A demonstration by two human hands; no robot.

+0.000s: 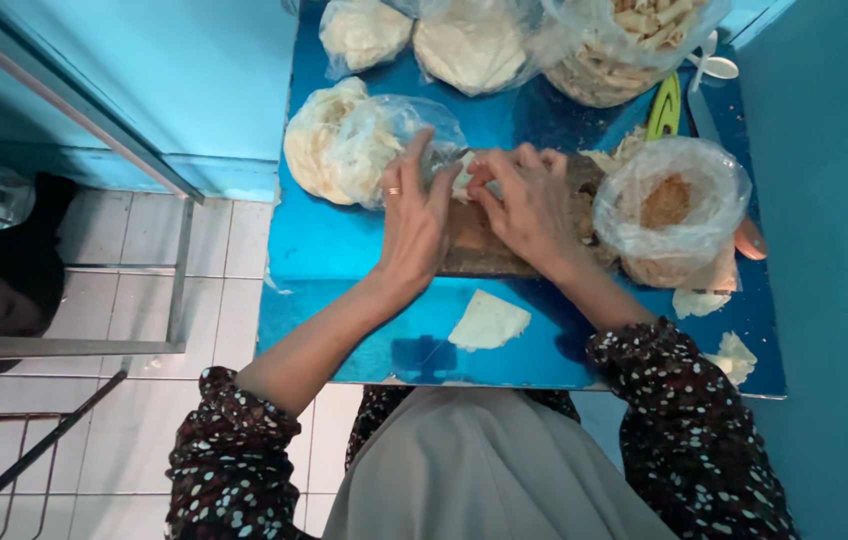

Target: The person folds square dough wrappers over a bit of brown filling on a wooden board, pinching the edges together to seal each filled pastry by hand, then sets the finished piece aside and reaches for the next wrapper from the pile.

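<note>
My left hand [414, 220], with a ring on one finger, and my right hand [529, 205] meet over a brown wooden board [484, 250] on a shiny blue table [344, 240]. Both pinch a small pale piece of dough wrapper [464, 180] between their fingertips. The thin dark tip of a tool [451, 155] shows just above the fingers; which hand has it I cannot tell. Close to my left hand's fingers lies a clear bag of pale wrappers [364, 140]. Another pale wrapper sheet [489, 320] lies flat near the table's front edge.
A clear bag holding brown filling [669, 205] sits right of the board. Further bags of pale wrappers [469, 40] and rolled pieces [634, 40] stand at the far edge, with a green-handled tool [664, 105]. Wrapper scraps [734, 355] lie front right. White tiled floor [144, 420] lies left.
</note>
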